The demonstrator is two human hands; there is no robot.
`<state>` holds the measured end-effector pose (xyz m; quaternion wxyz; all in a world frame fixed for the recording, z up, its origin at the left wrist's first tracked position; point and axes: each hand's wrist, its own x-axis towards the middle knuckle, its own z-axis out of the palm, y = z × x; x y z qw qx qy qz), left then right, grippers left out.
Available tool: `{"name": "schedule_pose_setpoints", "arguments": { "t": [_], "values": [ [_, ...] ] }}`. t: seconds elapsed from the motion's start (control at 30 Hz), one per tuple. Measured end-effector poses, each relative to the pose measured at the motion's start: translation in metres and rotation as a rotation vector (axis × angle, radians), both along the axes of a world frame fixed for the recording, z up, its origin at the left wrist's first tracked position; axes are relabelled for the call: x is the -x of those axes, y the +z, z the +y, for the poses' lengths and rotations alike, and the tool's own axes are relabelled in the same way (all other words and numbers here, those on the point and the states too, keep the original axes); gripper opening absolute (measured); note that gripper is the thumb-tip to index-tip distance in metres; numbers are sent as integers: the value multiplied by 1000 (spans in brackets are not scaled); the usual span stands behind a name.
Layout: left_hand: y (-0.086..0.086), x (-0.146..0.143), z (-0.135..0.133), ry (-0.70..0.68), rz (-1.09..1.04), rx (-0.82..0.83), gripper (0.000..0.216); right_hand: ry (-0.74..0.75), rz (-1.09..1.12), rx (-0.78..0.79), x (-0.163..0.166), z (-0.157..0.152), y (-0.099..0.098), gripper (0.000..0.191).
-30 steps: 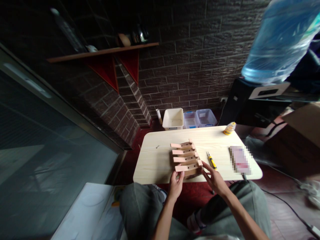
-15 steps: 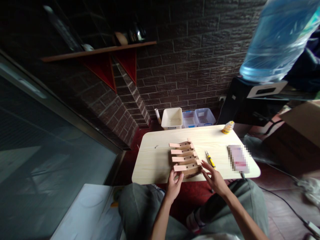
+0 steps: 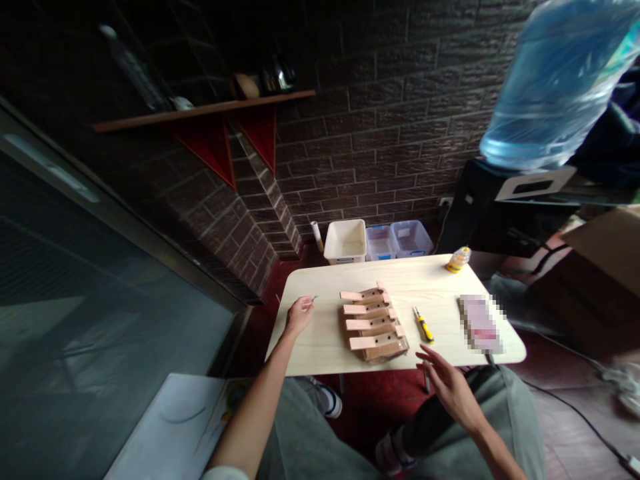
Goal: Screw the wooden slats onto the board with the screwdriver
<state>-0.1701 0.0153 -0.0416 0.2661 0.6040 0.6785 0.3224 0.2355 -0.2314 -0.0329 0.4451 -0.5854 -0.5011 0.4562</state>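
A small wooden slatted assembly [image 3: 374, 324] with several pinkish cross strips lies on the light wooden table [image 3: 325, 347]. My left hand [image 3: 298, 313] has reached to the table's left part and pinches at a tiny metal piece [image 3: 314, 298], fingers closed. Off the table's front edge, just right of the assembly, hovers my right hand [image 3: 445, 377] with fingers spread and nothing in it. A yellow-handled tool [image 3: 424, 324] lies to the right of the assembly.
A small yellow bottle [image 3: 459, 259] stands at the table's far right corner, a blurred flat object [image 3: 481, 323] near the right edge. Plastic bins [image 3: 346, 240] sit on the floor by the brick wall. A large water bottle [image 3: 555, 87] is at upper right.
My left hand left the assembly and moved left to the tiny metal piece. My right hand pulled back from the assembly toward me. The assembly now lies alone.
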Motion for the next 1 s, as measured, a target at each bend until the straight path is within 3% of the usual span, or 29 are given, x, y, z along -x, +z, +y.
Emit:
{"name": "schedule_pose_setpoints", "arguments": {
  "t": [0.13,0.27,0.47,0.67,0.83,1.0],
  "values": [
    [-11,7,38,56,90,62,26,-3,-1,33,-4,-11,-2,57],
    [-17,4,56,68,194,120,23,-37,-1,57,-12,-18,1,53],
    [-21,-6,56,60,365,133,15,-75,-29,84,-20,-15,10,51],
    [-20,-4,44,-21,486,56,18,-15,-12,105,-5,0,16,53],
    [-12,-2,39,6,369,-47,17,-41,-5,48,7,9,25,52],
    [20,-14,18,35,64,-136,21,-84,32,44,2,9,26,53]
  ]
}}
